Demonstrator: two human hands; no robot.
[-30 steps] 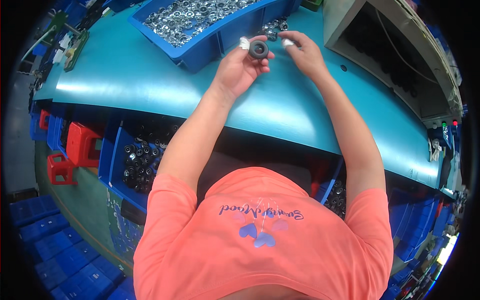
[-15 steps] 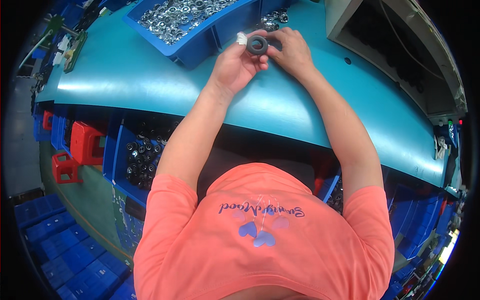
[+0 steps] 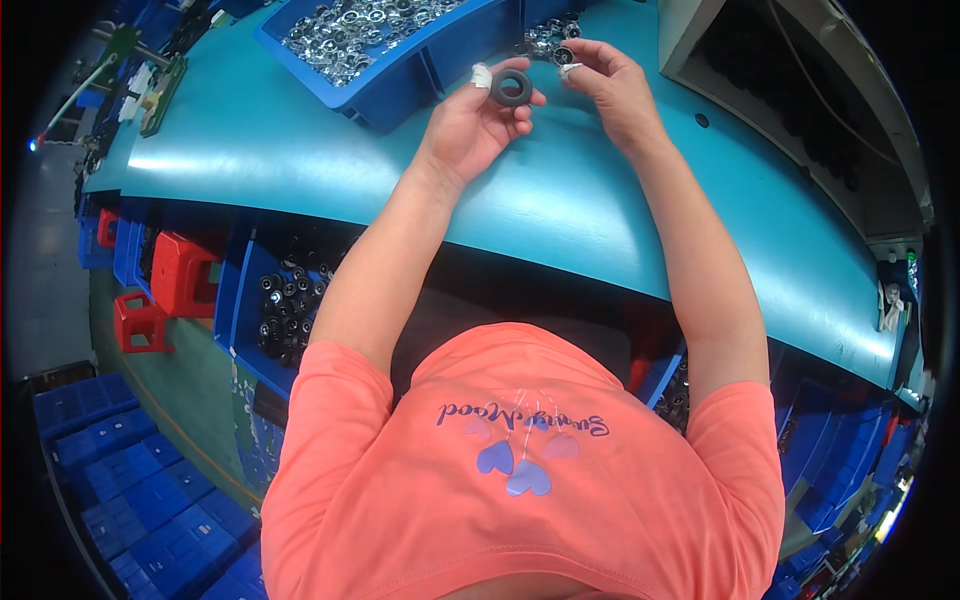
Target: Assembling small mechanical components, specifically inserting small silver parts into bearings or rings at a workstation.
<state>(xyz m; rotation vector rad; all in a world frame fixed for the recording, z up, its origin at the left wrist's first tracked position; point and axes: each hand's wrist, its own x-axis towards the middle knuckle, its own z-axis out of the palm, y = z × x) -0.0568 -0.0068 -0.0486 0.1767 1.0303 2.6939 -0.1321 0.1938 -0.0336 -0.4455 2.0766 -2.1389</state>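
A black rubber ring (image 3: 498,90) with a round hole is pinched in my left hand (image 3: 470,128), whose thumb has a white wrap on it. My right hand (image 3: 628,98) is to the right of it, apart from the ring. Between its thumb and fingertips it grips a small shiny wheel hub (image 3: 564,56) with a dark centre. White wrapping also covers the right thumb tip. Just behind the right fingertips, a small heap of silvery hubs (image 3: 545,36) lies on the turquoise tabletop (image 3: 350,180).
A blue bin (image 3: 400,75) full of silvery hubs stands at the back left. At the right is a pale box-like housing (image 3: 690,35) with a dark inside. Below the table, a blue bin (image 3: 240,320) holds black wheels. Red stools (image 3: 180,275) and stacked blue crates (image 3: 150,500) are at left.
My right hand has moved away from the ring, to the right, and now shows a hub in its fingertips. My left hand keeps the ring in nearly the same place.
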